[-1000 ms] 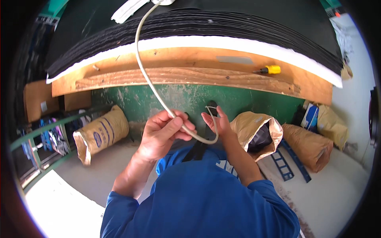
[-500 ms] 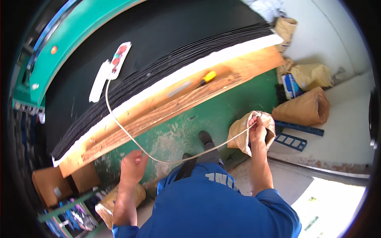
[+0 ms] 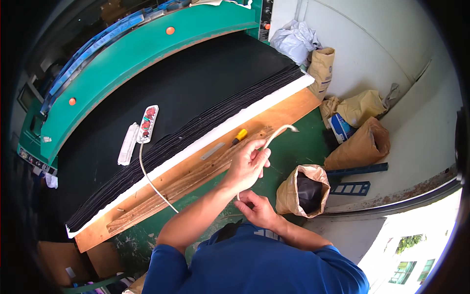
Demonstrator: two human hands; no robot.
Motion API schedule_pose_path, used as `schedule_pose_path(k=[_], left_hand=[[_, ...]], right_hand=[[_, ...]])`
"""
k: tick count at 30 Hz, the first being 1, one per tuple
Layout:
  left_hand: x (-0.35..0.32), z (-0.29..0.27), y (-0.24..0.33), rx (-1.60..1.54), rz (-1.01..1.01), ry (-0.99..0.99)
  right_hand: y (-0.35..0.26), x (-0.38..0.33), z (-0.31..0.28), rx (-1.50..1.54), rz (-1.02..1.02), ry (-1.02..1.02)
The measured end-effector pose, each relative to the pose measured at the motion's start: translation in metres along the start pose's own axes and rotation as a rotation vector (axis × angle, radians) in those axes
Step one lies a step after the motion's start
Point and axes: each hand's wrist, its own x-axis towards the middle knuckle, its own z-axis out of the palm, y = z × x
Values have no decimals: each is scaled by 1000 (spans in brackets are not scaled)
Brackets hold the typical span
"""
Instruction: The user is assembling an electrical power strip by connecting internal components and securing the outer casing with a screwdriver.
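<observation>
A white cable (image 3: 154, 186) runs from an opened power strip (image 3: 148, 123) down over the bench's edge and passes behind my left forearm. Its loose end curves up and to the right, with a bent tip of thin strands, out of my left hand (image 3: 248, 166), whose fingers are closed round it. Just below and to the right, my right hand (image 3: 258, 210) is closed with thumb and fingers pinching the cable. Beside the power strip lies its long white cover (image 3: 128, 144). Red and green parts show inside the strip's body.
Black layered sheets (image 3: 210, 88) cover the bench under a green curved machine frame (image 3: 161, 44). On its wooden ledge (image 3: 289, 110) are a yellow-handled tool (image 3: 240, 135) and a flat grey strip (image 3: 212, 151). A paper sack (image 3: 289, 193) with black contents stands at the right, near a blue plastic frame (image 3: 351, 188).
Both hands have come together before me; the left moved right and up, the right moved left from the sack. The cable's end now sticks up from the left hand. The view has shifted.
</observation>
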Motion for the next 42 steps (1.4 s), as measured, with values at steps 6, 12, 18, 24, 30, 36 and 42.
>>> schedule_pose_path(k=[6, 12, 18, 24, 30, 36, 42], left_hand=[[-56, -5, -32, 0, 287, 274], [-92, -8, -65, 410, 401, 291], [-59, -28, -12, -65, 396, 459], [-52, -34, 29, -236, 247, 482], [-69, -33, 21, -109, 261, 412], [-85, -19, 31, -149, 347, 389], [-122, -9, 18, 335, 460, 376]], right_hand=[[-27, 65, -68, 837, 247, 44], [-49, 121, -66, 781, 113, 289], [-57, 111, -29, 665, 55, 18], [-63, 102, -8, 616, -21, -191], [-84, 134, -32, 280, -98, -212], [-109, 145, -27, 448, -61, -399], [-155, 192, -72, 654, -236, -265]])
